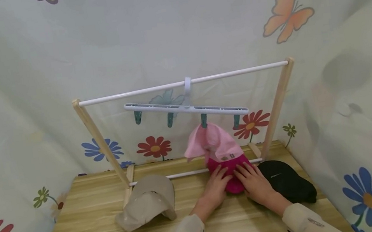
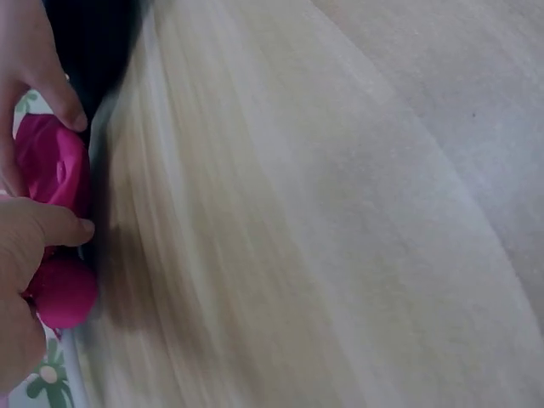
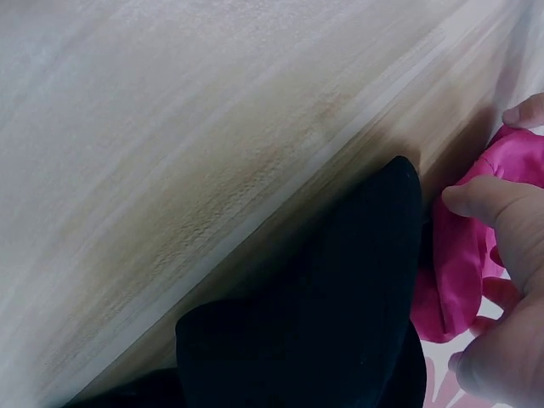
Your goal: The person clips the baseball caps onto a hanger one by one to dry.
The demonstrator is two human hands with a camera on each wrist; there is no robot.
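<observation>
A pink cap (image 1: 219, 143) with a magenta brim hangs from one green clip (image 1: 204, 120) of a pale hanger (image 1: 185, 109). My left hand (image 1: 214, 186) holds the brim on its left side, fingers spread over the fabric. On the right side my right hand (image 1: 256, 185) grips the same brim. In the right wrist view the thumb lies along the near face of the magenta fabric (image 3: 459, 263), with fingertips behind it. Both thumbs touch the brim in the left wrist view.
A white-barred wooden rack (image 1: 278, 106) carries the hanger. To the left lies a beige cap (image 1: 152, 198); a black cap (image 1: 284, 181) lies beside my right hand. All stand on a wood-grain table (image 1: 90, 222), before a flowered curtain (image 1: 174, 27).
</observation>
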